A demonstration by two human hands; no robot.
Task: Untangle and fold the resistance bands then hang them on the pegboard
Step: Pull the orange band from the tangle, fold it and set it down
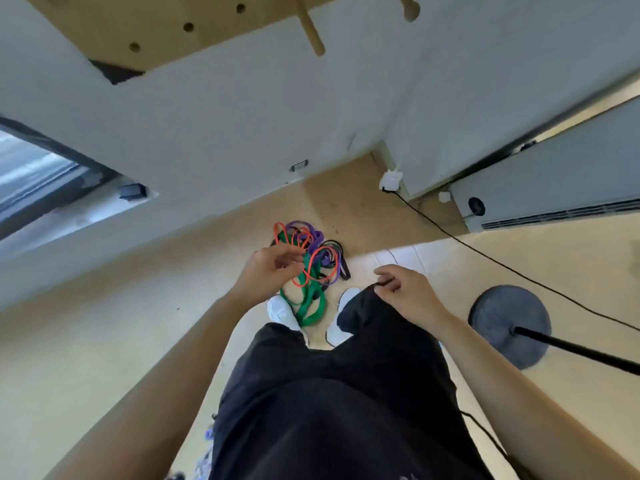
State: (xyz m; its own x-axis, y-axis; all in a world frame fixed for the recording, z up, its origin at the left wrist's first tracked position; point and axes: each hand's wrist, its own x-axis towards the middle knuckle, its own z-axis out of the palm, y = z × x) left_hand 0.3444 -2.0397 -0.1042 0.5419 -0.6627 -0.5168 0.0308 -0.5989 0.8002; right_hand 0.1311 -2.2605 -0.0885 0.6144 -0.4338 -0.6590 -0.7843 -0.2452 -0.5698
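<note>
A tangle of resistance bands (308,268) lies on the floor in front of my white shoes: orange (313,252), green (310,308), purple (313,233) and black (334,245) loops twisted together. My left hand (270,271) hovers over the pile's left side with its fingers half curled, their tips overlapping the orange loops; no grip shows. My right hand (405,289) is to the right, over my dark trouser leg, thumb and forefinger pinched at something thin and dark that I cannot identify. The wooden pegboard (156,26) with a long peg (313,32) is on the wall above.
A second peg (410,8) sticks out at the top right. A round grey stand base (502,320) with a black pole sits on the floor to the right. A black cable (485,254) runs from a white wall plug (391,180). A radiator (554,192) lines the right wall.
</note>
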